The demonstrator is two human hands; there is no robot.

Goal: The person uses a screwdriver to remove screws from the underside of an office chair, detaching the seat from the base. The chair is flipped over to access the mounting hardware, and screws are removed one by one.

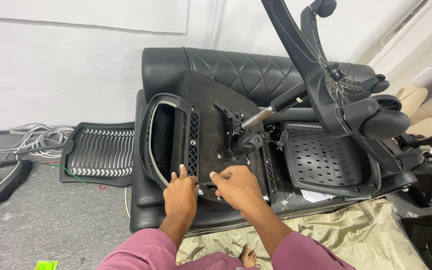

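An office chair lies upside down on a black quilted sofa [236,70]. Its dark seat underside [211,115] faces up, with the tilt mechanism [241,142] bolted at its middle and a gas column [276,107] rising to the star base with castors [346,95]. My left hand [180,195] rests on the seat's near edge beside the black armrest loop [168,135]. My right hand [237,186] is closed around a small dark tool at the seat's front edge; the tool is mostly hidden by my fingers.
A perforated black seat pan [321,160] lies right of the seat. A ribbed plastic back panel [101,152] and grey cables [36,137] sit on the grey floor at left. Gold fabric [336,235] covers the sofa's front. Further chair parts crowd the right edge.
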